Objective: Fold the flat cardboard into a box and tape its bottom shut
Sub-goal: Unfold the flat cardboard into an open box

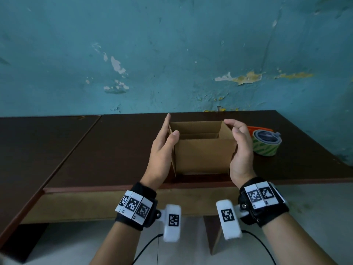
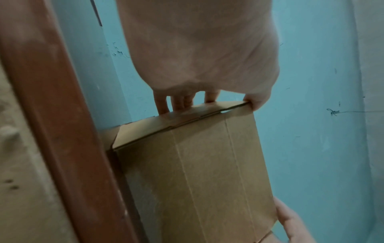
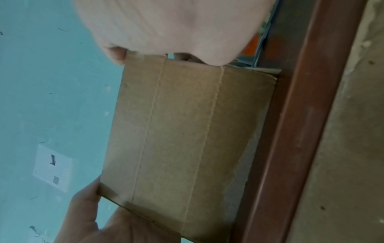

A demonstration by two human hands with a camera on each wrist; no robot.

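Observation:
A brown cardboard box (image 1: 204,155) stands opened into a square tube near the front edge of the dark table (image 1: 114,150), its top open. My left hand (image 1: 166,134) lies flat along the left wall with the thumb hooked over the near rim; its fingers (image 2: 164,105) reach past the wall's edge. My right hand (image 1: 234,129) grips the right wall, fingers curled over the top rim and thumb on the near corner. The wrist views show the box's near face (image 2: 197,172) (image 3: 187,131) with two vertical creases. The box's underside is hidden.
A tape dispenser with a green-and-white roll (image 1: 265,142) and an orange part sits on the table just right of my right hand. The table's reddish front edge (image 1: 95,189) runs just below the box. A peeling blue wall rises behind the table.

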